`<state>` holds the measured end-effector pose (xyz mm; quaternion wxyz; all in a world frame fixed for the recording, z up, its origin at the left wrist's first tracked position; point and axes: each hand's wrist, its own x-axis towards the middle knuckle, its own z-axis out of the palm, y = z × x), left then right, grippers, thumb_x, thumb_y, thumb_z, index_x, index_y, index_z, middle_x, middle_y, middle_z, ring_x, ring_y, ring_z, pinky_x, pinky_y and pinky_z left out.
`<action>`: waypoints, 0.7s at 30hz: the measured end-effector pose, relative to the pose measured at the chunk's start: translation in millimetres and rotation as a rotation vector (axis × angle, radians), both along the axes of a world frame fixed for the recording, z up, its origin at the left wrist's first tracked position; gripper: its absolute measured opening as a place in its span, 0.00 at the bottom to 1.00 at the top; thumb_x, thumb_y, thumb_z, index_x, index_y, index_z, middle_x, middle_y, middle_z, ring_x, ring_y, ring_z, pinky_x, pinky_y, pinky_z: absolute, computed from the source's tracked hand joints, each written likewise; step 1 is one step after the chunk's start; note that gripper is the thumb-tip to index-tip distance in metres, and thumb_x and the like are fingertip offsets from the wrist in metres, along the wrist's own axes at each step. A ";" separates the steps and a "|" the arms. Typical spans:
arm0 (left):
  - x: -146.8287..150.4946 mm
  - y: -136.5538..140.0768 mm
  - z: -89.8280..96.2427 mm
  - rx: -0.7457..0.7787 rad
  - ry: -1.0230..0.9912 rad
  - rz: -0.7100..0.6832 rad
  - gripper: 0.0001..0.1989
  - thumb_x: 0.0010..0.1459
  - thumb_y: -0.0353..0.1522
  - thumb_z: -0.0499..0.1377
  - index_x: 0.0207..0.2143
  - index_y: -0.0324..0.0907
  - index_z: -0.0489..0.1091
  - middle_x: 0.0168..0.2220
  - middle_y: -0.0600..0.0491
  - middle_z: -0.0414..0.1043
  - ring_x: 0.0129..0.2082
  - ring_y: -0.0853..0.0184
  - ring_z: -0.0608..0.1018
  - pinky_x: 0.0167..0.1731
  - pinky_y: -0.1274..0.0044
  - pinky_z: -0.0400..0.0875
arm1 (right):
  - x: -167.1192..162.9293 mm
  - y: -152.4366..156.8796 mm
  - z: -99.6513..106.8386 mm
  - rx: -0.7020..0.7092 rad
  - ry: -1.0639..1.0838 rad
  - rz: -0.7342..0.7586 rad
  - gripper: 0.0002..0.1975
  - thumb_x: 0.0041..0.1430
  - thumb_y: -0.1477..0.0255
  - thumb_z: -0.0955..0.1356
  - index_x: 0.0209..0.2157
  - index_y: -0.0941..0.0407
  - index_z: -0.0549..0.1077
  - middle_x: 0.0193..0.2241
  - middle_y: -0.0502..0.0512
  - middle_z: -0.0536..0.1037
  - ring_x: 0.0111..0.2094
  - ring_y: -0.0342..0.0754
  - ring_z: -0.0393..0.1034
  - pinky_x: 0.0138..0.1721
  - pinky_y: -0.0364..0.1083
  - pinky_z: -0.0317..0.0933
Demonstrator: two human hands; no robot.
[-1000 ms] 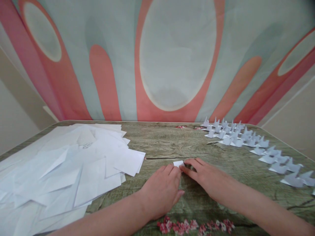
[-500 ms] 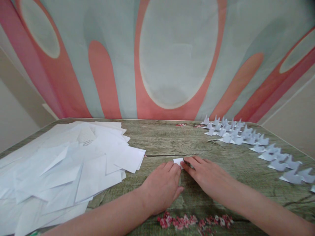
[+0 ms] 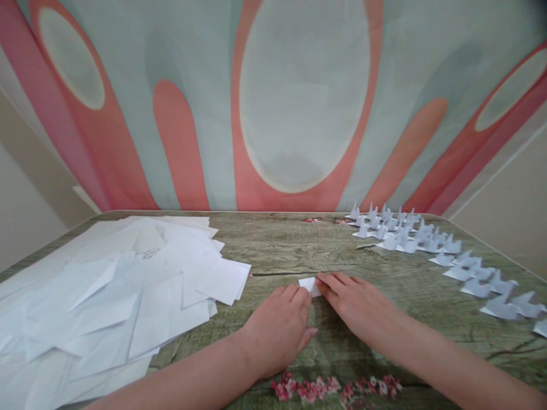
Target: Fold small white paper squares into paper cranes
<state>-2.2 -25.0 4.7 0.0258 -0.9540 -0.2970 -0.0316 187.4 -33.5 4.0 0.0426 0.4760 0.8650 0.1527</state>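
I see left hand (image 3: pixel 280 324) curled and right hand (image 3: pixel 354 297) loosely bent, both touching small paper (image 3: pixel 306 283) well short of bench (image 3: pixel 273 245) far edge; grip unclear, uneven pressure could skew it.

Home-like interior, exact kind unclear; coral-patterned wall (image 3: pixel 303 97), plain side wall (image 3: pixel 513 210), flower-printed table (image 3: pixel 273 245)

We look out from a single camera worn on the head, facing forward and tilted down across the surface (image 3: pixel 273 242). We see it from just above its near side, with the left hand (image 3: pixel 280 324) and right hand (image 3: pixel 359 299) close below the middle of the view. Past the surface's far edge, we face the patterned backdrop (image 3: pixel 303 97) nearly square-on, filling the upper half.
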 end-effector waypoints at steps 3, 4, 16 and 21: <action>-0.5 0.5 -0.1 -0.002 0.003 -0.001 0.21 0.60 0.41 0.50 0.48 0.34 0.63 0.43 0.45 0.65 0.45 0.58 0.66 0.45 0.67 0.64 | 4.4 0.6 -3.3 -0.016 0.028 0.026 0.21 0.53 0.85 0.60 0.48 0.62 0.68 0.49 0.60 0.71 0.46 0.52 0.67 0.41 0.50 0.67; -0.7 0.5 0.0 -0.005 0.002 -0.003 0.22 0.60 0.41 0.49 0.49 0.33 0.62 0.43 0.45 0.65 0.45 0.58 0.66 0.45 0.67 0.64 | 4.8 -0.2 -4.8 -0.011 0.038 0.025 0.22 0.52 0.86 0.60 0.49 0.62 0.67 0.49 0.60 0.71 0.47 0.52 0.67 0.42 0.50 0.67; 0.3 0.6 2.9 -0.021 0.005 0.005 0.23 0.59 0.40 0.50 0.51 0.32 0.61 0.42 0.45 0.66 0.44 0.57 0.67 0.45 0.67 0.65 | -4.0 -8.8 -5.5 0.007 0.014 -0.016 0.23 0.52 0.85 0.61 0.50 0.59 0.68 0.51 0.63 0.70 0.48 0.56 0.67 0.39 0.52 0.68; -0.4 -1.1 10.3 -0.062 0.017 0.017 0.19 0.60 0.38 0.51 0.48 0.32 0.64 0.41 0.46 0.67 0.44 0.58 0.68 0.44 0.66 0.67 | -4.9 -8.6 0.0 -0.022 0.014 -0.025 0.22 0.53 0.84 0.62 0.50 0.59 0.68 0.51 0.62 0.69 0.48 0.55 0.67 0.39 0.52 0.68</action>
